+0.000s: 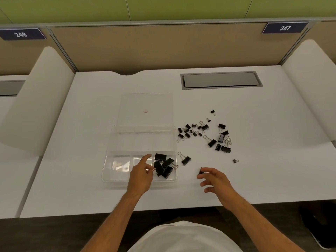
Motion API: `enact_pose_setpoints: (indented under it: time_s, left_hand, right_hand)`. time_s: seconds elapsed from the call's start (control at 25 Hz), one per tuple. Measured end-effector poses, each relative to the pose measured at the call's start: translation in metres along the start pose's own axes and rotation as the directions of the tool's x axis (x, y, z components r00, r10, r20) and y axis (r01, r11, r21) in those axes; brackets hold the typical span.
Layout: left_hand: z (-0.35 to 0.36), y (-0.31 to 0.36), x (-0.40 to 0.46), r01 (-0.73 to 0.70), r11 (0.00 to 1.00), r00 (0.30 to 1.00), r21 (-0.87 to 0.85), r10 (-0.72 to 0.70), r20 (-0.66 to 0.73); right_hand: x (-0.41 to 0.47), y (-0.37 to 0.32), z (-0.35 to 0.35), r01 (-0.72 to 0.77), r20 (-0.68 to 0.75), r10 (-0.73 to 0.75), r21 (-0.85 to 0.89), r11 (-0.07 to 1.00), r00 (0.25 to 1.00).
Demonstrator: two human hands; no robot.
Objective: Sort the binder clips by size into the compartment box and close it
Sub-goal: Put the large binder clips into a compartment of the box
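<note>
Left hand (141, 170), index finger extended, pinches the wire handle of a large clip over the clear compartment box (116, 179), whose near-right compartment holds several large binder clips (163, 165). Right hand (213, 179) pinches a small black clip (200, 172) just above the white surface (91, 197); unsorted clips (203, 134) lie scattered beyond, lid (131, 102) open.

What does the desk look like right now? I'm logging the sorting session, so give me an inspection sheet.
Surface: white desk.
Job's things: clear compartment box, lid open; large clips in its near right compartment; loose clips to its right.
Clutter: nothing seen.
Hands: left hand over the box, pinching a clip's wire handle; right hand holding a black clip.
Cables: nothing seen; closed cable hatch.
Surroundings: partition, sign 247.
</note>
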State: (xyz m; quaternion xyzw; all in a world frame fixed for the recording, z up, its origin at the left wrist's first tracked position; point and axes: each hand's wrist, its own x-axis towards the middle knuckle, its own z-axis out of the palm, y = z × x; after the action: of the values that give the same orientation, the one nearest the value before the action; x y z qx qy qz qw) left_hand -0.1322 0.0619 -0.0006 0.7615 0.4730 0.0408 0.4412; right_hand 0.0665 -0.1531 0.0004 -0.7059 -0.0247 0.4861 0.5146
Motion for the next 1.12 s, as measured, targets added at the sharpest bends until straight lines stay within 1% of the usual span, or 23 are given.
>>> enact_pose_setpoints:
  time_s: [0.08, 0.16, 0.32, 0.44, 0.56, 0.64, 0.72, 0.8, 0.92, 1.0, 1.04, 1.12]
  left_hand:
    - [0.004, 0.002, 0.000, 0.003, 0.999, 0.999, -0.050, -0.001, 0.036]
    - [0.007, 0.005, 0.000, -0.011, 0.998, 0.999, -0.063, 0.013, 0.034]
    - [0.013, 0.008, -0.006, -0.064, 0.997, 0.998, -0.031, 0.065, 0.009]
    - [0.014, 0.005, -0.007, -0.065, 0.998, 0.997, -0.014, 0.066, 0.045]
    - [0.017, 0.003, -0.010, -0.114, 0.993, 0.991, 0.015, 0.112, 0.079]
    - [0.020, 0.003, -0.012, -0.138, 0.989, 0.985, 0.057, 0.131, 0.109]
    - [0.023, 0.004, -0.015, -0.131, 0.988, 0.984, 0.085, 0.120, 0.132]
    - [0.025, 0.011, -0.018, -0.162, 0.981, 0.983, 0.103, 0.151, 0.108]
    - [0.028, 0.027, -0.017, -0.235, 0.967, 0.972, 0.098, 0.232, 0.045]
    - [0.033, 0.037, -0.013, -0.273, 0.959, 0.962, 0.077, 0.269, 0.051]
    - [0.036, 0.040, -0.010, -0.284, 0.956, 0.958, 0.078, 0.280, 0.060]
    - [0.045, 0.048, -0.006, -0.279, 0.956, 0.959, 0.092, 0.272, 0.086]
  right_hand:
    - [0.001, -0.001, 0.002, 0.003, 0.008, -0.003, -0.009, 1.000, 1.000]
    - [0.003, -0.002, 0.003, 0.007, 0.005, -0.007, -0.020, 1.000, 1.000]
    - [0.005, 0.000, 0.002, 0.035, -0.007, -0.035, -0.039, 0.999, 0.999]
    - [0.005, 0.003, -0.002, 0.051, -0.032, -0.053, -0.069, 0.996, 0.998]
    - [0.004, 0.008, -0.009, 0.075, -0.035, -0.078, -0.101, 0.992, 0.996]
    - [0.002, 0.012, -0.014, 0.117, -0.026, -0.124, -0.181, 0.977, 0.992]
    - [0.002, 0.016, -0.019, 0.164, -0.016, -0.179, -0.322, 0.932, 0.984]
    - [0.003, 0.020, -0.024, 0.184, -0.002, -0.207, -0.450, 0.874, 0.978]
    - [0.005, 0.021, -0.032, 0.184, 0.019, -0.209, -0.556, 0.810, 0.978]
    - [0.007, 0.021, -0.037, 0.234, 0.051, -0.257, -0.611, 0.756, 0.965]
    - [0.009, 0.020, -0.040, 0.268, 0.070, -0.296, -0.653, 0.708, 0.953]
    - [0.016, 0.020, -0.048, 0.312, 0.108, -0.359, -0.754, 0.578, 0.927]
